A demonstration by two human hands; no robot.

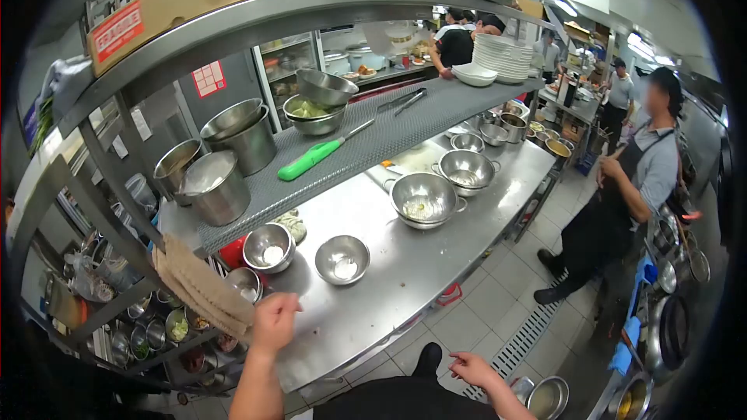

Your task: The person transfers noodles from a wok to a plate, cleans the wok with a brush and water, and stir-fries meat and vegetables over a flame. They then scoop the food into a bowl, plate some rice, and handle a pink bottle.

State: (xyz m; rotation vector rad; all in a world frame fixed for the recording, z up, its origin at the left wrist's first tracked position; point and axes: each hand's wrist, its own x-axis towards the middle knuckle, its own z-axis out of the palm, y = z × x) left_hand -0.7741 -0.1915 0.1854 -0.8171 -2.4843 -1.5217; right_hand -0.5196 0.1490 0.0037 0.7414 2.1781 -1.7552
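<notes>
My left hand is closed over the near left corner of the steel table, its fingers curled and nothing showing in them. A folded tan towel hangs over the rail just beside it. Closest beyond the hand are a small steel bowl and another steel bowl with something white in it. Low in front of my body, over the tiled floor, my right hand is held with its fingers loosely apart, holding nothing. A steel pot with pale liquid stands below and right of it.
Steel colanders stand on the table. The raised shelf holds a green-handled tool, tongs, pots and stacked plates. A person in a dark apron stands right, beside the cooking line.
</notes>
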